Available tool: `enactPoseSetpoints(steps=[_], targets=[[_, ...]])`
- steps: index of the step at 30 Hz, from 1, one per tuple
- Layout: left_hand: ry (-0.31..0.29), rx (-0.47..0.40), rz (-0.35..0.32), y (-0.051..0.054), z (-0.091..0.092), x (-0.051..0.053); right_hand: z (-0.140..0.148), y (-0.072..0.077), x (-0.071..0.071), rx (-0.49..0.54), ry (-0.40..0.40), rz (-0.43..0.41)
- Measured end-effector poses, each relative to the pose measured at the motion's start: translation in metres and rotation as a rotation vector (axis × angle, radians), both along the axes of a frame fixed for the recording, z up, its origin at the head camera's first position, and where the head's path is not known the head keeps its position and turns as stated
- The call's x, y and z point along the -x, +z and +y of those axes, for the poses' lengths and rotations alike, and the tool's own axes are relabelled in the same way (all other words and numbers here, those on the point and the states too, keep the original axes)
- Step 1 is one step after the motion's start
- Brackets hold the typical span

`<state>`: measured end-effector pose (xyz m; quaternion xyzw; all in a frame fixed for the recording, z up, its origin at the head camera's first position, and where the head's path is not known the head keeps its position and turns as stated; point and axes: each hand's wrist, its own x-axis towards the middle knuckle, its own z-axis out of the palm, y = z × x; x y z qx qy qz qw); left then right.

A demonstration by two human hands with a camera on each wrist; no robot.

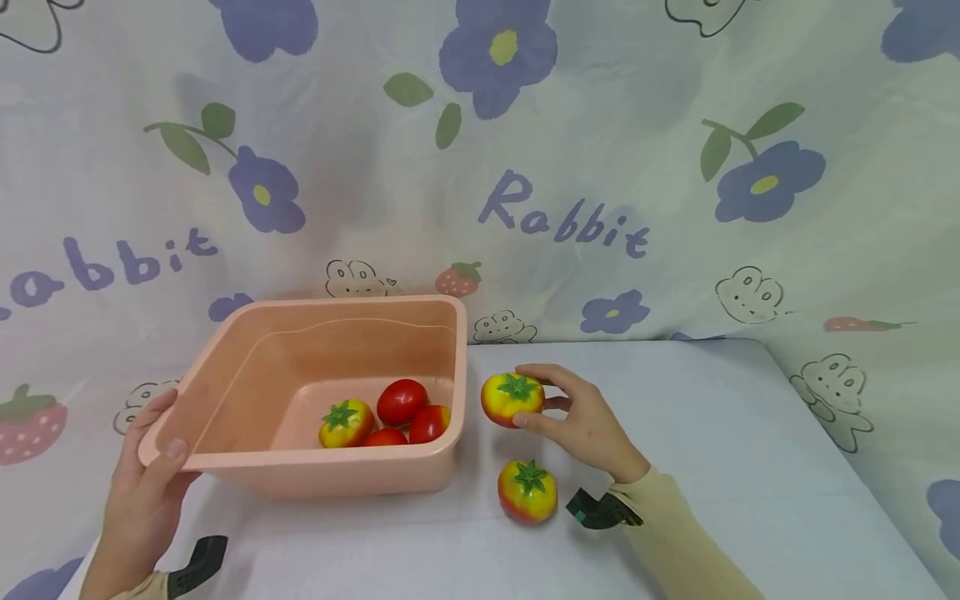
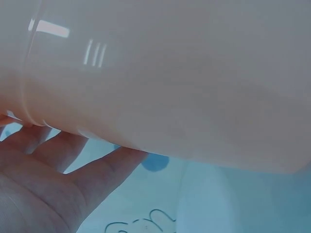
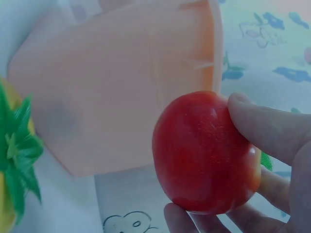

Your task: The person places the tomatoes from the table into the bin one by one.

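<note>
My right hand [image 1: 588, 421] grips a yellow and red tomato [image 1: 510, 402] with a green leafy top, just off the right side of a pink plastic bin [image 1: 318, 459]. In the right wrist view, the thumb and fingers hold that tomato [image 3: 204, 153] by its sides, its red underside facing the camera. My left hand [image 1: 142, 492] holds the bin's left rim, thumb over the edge. Its fingers [image 2: 104, 177] touch the bin's outer wall [image 2: 160, 92] in the left wrist view. Several tomatoes, among them a red one [image 1: 402, 402], lie inside, partly hidden by the front rim.
Another yellow and red tomato [image 1: 527, 492] lies on the white tabletop [image 1: 705, 425], right of the bin and below my right hand. A printed cloth [image 1: 600, 125] with flowers and rabbits hangs behind the table and down its right side.
</note>
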<state>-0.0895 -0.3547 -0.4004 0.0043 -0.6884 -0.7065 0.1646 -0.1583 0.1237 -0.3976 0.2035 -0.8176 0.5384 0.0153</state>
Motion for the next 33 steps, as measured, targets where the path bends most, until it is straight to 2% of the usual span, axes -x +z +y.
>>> enactPoseSetpoints(steps=[10,16,26,33], targets=[[0.025,0.007,-0.002,-0.001,-0.001,-0.001,-0.01,0.016,-0.005,0.045,-0.062,0.091],[0.02,-0.02,-0.002,-0.001,0.001,-0.001,-0.019,0.025,-0.004,0.074,-0.063,0.152],[-0.011,-0.004,0.023,0.001,0.001,0.001,-0.035,0.042,0.006,0.095,-0.063,0.246],[0.009,-0.011,0.008,0.0,0.001,0.0,-0.05,0.047,0.015,0.111,-0.055,0.269]])
